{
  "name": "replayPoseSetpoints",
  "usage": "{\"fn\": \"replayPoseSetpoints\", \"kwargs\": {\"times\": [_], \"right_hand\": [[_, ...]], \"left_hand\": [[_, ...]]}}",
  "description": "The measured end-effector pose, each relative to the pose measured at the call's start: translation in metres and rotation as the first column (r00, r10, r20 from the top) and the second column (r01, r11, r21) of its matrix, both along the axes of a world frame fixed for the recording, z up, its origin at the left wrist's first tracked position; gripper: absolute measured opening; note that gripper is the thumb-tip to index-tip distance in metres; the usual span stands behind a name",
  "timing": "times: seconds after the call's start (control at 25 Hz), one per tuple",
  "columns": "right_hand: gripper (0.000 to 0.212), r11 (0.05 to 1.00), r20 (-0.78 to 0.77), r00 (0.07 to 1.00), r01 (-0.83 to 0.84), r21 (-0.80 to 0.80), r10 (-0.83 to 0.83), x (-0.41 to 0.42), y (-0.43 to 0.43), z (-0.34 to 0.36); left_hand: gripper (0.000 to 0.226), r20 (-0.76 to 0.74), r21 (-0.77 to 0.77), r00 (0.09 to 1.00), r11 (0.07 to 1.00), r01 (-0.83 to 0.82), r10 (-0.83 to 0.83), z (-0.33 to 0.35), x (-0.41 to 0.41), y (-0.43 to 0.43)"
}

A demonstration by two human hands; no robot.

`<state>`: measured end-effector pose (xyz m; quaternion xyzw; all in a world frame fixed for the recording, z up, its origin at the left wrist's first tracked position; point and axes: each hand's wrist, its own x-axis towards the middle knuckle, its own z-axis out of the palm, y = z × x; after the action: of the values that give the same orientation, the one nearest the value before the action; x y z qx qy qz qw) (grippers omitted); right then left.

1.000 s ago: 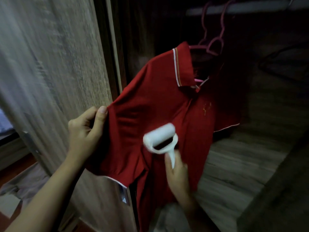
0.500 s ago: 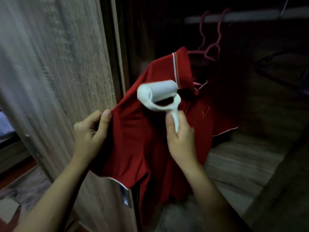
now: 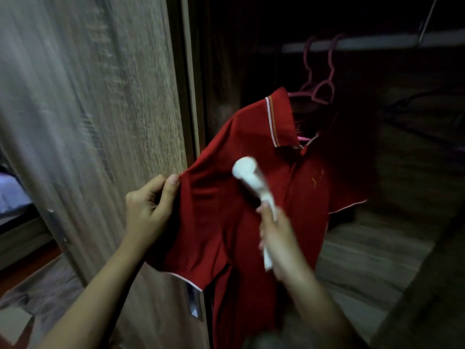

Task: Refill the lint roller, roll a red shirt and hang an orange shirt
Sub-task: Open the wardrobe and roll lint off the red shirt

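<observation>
Across the nine o'clock half: wardrobe door (image 3: 95, 122), wood-grained, smeared by motion, cut off at top and left edges. Beyond its edge, from twelve to three o'clock: dark wardrobe interior (image 3: 415, 152), back wall barely readable, wooden floor panel dim at four o'clock. At one o'clock: pale rail (image 3: 377, 42), with pink hangers (image 3: 324, 79) hooked over it, lower parts lost behind the collar. Dead centre: red shirt (image 3: 251, 217), a polo on one of those hangers, white-edged collar up, small yellowish chest mark too blurred to read, right sleeve fading into shadow at three o'clock, hem out of frame at six. At eight o'clock: grey-brown cloth (image 3: 47, 285) on the floor, kind unclear. Left of centre: left hand (image 3: 148, 210), thumb and fingers pinched shut on the shirt's near sleeve seam, stretching it toward the door. Just right of centre: right hand (image 3: 279, 238), blurred, wrapped around the handle of the white lint roller (image 3: 251, 177); roller head tilted toward eleven o'clock over the shirt's chest, contact with the fabric impossible to tell.
</observation>
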<state>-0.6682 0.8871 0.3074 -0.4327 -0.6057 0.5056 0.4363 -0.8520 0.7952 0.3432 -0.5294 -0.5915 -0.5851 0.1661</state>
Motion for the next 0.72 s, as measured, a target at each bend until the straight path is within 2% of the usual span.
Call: {"fn": "replayPoseSetpoints", "kwargs": {"times": [0.08, 0.12, 0.2, 0.28, 0.32, 0.4, 0.48, 0.56, 0.64, 0.72], "right_hand": [[0.032, 0.995, -0.039, 0.995, 0.095, -0.021, -0.096, 0.007, 0.033, 0.016], [0.03, 0.996, -0.022, 0.995, 0.092, -0.023, -0.092, 0.008, 0.034, 0.012], [0.026, 0.997, 0.023, 0.999, -0.03, -0.069, 0.031, -0.001, 0.005, -0.024], [0.028, 0.968, -0.015, 0.987, -0.161, -0.195, 0.161, -0.009, -0.033, -0.06], [0.029, 0.96, -0.031, 0.985, -0.17, -0.224, 0.168, -0.009, -0.032, -0.068], [0.032, 0.978, -0.006, 1.0, -0.015, -0.208, 0.014, -0.005, 0.003, -0.064], [0.034, 0.955, -0.044, 0.988, 0.133, -0.266, -0.15, 0.007, 0.038, -0.05], [0.038, 0.937, -0.046, 0.983, 0.154, -0.313, -0.177, 0.012, 0.05, -0.062], [0.037, 0.932, 0.021, 1.0, 0.024, -0.363, -0.018, 0.004, 0.021, -0.098], [0.035, 0.894, 0.016, 0.987, -0.136, -0.427, 0.158, -0.005, -0.012, -0.126]], "left_hand": [[0.04, 0.005, -0.001, 1.0, 1.0, 0.003, -0.003, 0.0, 0.001, -0.001], [0.04, 0.007, 0.002, 1.0, 1.0, 0.003, -0.003, 0.0, 0.001, 0.0], [0.041, 0.007, 0.006, 1.0, 1.0, -0.002, 0.001, -0.001, -0.001, 0.001], [0.041, 0.009, 0.017, 1.0, 1.0, 0.006, -0.006, -0.003, -0.002, 0.002], [0.042, 0.009, 0.023, 1.0, 1.0, 0.009, -0.009, -0.003, -0.003, 0.002], [0.043, 0.007, 0.018, 1.0, 1.0, -0.002, 0.002, -0.002, -0.003, 0.003], [0.041, 0.01, 0.004, 1.0, 1.0, 0.005, -0.005, -0.001, -0.002, 0.001], [0.041, 0.014, 0.0, 1.0, 1.0, 0.028, -0.028, -0.001, -0.002, 0.0], [0.041, 0.011, -0.001, 1.0, 1.0, 0.025, -0.025, -0.002, -0.005, 0.0], [0.041, 0.009, 0.007, 1.0, 1.0, 0.022, -0.023, -0.004, -0.006, 0.001]]}}
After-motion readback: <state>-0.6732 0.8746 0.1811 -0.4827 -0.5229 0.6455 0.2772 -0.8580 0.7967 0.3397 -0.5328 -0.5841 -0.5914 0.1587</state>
